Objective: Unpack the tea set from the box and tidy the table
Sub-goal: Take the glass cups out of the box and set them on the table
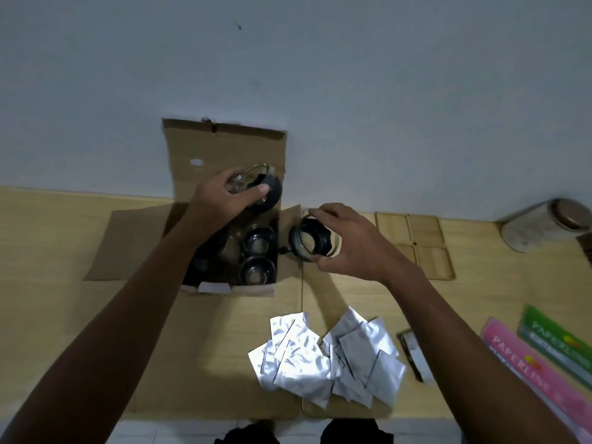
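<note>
— How far was the unpacking at that moment?

— I think about the middle. The left hand (221, 197) was closed around one glass cup (256, 187), held above the back part of the open box (224, 219). The right hand (349, 241) gripped a second cup (312, 240) with curled fingers, just beside the right wall of the box, over the table (64, 251). At least two more cups (258, 256) were in the box, on its right side. The left side was too dark to tell.

— And the tidying?

— Not done, in my opinion. A heap of silver sachets (323, 357) lay near the front edge, and paper packs (538, 357) at the front right corner.

— The table and the room?

— Pale wood, a tray (416, 245) with four sections near the back edge, a jar (544, 224) lying on its side at the back right corner. Behind was a plain grey wall (320, 75). The light was dim.
</note>
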